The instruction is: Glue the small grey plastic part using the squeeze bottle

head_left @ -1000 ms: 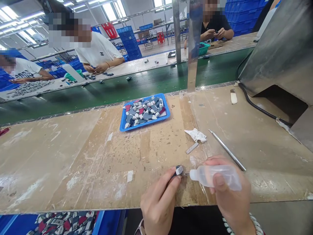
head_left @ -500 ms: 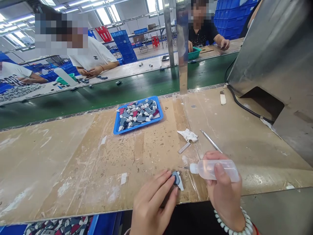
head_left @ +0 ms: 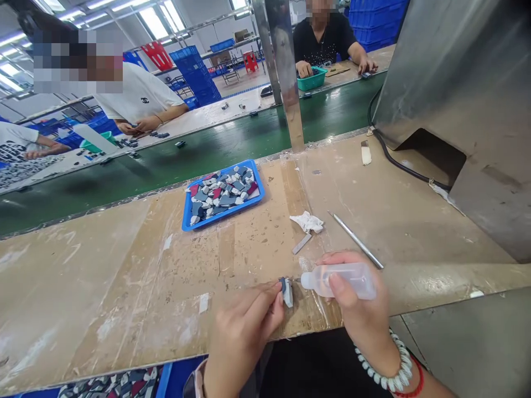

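My left hand (head_left: 244,329) pinches a small grey and white part (head_left: 286,291) at the near edge of the worn wooden bench (head_left: 124,276). My right hand (head_left: 357,309) grips a clear squeeze bottle (head_left: 338,279) lying sideways, its thin nozzle pointing left at the part and almost touching it. Just beyond my hands lie a crumpled white wipe (head_left: 307,221), a small flat metal strip (head_left: 302,243) and a thin metal rod (head_left: 355,240).
A blue tray (head_left: 223,193) of several grey, white and red parts sits mid-bench. A green conveyor belt (head_left: 186,155) runs behind it, with a steel post (head_left: 284,77). A metal housing (head_left: 464,99) and a black cable (head_left: 398,163) stand at right. Other people work across the belt.
The view has shifted, so everything sits further left. My left hand turned the part on edge and brought it back up to the bottle's nozzle after lowering it.
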`<state>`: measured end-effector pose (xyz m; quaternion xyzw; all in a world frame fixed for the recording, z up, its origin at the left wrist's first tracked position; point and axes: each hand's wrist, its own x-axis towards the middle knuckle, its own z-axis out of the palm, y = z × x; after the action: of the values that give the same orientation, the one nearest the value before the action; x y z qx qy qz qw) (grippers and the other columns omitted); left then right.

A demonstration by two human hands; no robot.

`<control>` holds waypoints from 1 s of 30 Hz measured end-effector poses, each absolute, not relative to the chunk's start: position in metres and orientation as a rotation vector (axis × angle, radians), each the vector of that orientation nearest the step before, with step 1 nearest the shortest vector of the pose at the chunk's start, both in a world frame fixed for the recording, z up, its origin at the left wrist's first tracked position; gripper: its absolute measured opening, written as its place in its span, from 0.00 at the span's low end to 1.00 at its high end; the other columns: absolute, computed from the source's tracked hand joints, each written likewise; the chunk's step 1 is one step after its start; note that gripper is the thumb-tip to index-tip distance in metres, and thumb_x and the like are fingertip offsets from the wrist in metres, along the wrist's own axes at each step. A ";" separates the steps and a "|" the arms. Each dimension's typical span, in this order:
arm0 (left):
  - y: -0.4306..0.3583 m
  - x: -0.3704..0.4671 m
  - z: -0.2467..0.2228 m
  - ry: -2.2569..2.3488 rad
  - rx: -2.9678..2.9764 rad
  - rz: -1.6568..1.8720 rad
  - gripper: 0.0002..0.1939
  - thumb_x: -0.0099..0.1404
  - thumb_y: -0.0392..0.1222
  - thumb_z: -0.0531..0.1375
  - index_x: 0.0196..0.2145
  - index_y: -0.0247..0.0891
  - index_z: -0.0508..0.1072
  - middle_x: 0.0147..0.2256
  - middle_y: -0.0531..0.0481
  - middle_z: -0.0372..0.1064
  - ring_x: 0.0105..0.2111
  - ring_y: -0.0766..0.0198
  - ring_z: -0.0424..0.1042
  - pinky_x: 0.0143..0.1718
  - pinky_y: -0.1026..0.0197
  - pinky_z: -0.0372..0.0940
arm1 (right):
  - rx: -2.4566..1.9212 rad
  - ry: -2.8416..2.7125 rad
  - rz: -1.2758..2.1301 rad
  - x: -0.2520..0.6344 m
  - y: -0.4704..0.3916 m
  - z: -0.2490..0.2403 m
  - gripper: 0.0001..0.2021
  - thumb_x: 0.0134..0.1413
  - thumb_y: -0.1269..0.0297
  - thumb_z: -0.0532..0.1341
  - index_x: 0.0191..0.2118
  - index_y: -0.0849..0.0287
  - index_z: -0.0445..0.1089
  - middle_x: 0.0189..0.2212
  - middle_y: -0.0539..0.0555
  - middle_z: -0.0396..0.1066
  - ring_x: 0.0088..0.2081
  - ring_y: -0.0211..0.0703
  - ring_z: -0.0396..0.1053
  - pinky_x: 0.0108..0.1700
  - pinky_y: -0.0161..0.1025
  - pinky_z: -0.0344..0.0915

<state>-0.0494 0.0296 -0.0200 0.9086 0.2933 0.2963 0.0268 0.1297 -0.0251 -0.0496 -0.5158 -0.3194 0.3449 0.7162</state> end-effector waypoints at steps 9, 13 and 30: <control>0.035 -0.054 -0.017 0.898 2.538 0.817 0.04 0.69 0.33 0.61 0.38 0.37 0.77 0.36 0.49 0.80 0.37 0.63 0.80 0.40 0.65 0.74 | -1.129 -0.781 0.804 0.132 -0.025 -0.040 0.09 0.52 0.56 0.72 0.35 0.54 0.76 0.31 0.48 0.77 0.24 0.33 0.71 0.27 0.24 0.69; 0.034 -0.052 -0.018 0.939 2.449 0.818 0.05 0.68 0.32 0.61 0.36 0.37 0.78 0.36 0.47 0.80 0.36 0.62 0.80 0.39 0.64 0.73 | -1.131 -0.785 0.817 0.132 -0.026 -0.041 0.11 0.52 0.54 0.72 0.36 0.53 0.76 0.33 0.48 0.78 0.27 0.34 0.73 0.29 0.25 0.69; 0.039 -0.053 -0.021 0.999 2.165 0.795 0.08 0.70 0.35 0.61 0.35 0.38 0.80 0.35 0.48 0.81 0.37 0.62 0.79 0.41 0.64 0.72 | -1.143 -0.899 0.760 0.132 -0.026 -0.046 0.16 0.54 0.46 0.70 0.38 0.53 0.77 0.35 0.51 0.78 0.33 0.39 0.75 0.33 0.29 0.70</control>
<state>-0.0527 0.0392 -0.0209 0.8191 0.3781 0.3010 0.3090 0.1322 -0.0258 -0.0458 -0.5096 -0.4008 0.3388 0.6818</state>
